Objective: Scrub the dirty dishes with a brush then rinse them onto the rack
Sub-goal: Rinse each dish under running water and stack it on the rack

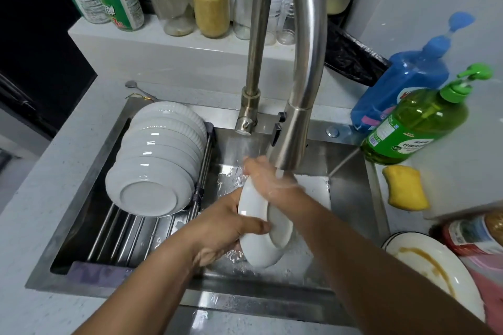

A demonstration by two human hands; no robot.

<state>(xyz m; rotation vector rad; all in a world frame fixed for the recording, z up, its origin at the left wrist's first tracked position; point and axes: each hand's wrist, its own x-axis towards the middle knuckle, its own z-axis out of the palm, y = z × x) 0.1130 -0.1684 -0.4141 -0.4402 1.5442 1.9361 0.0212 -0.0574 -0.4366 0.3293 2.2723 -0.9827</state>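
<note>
I hold a white bowl (258,242) on its side over the sink (351,198), its base facing me. My left hand (226,228) grips its rim from the left, thumb across the outside. My right hand (269,179) reaches over the top edge into the bowl, under water running from the faucet (296,128); its fingers are hidden inside. On the rack (128,234) across the sink's left half lies a row of several white bowls (160,155) on their sides. No brush is in view.
A dirty white plate (432,264) with brown streaks sits at the right on the counter, a yellow sponge (405,187) behind it. Green (416,122) and blue (402,81) soap bottles stand by the sink corner. Jars (212,5) line the back ledge.
</note>
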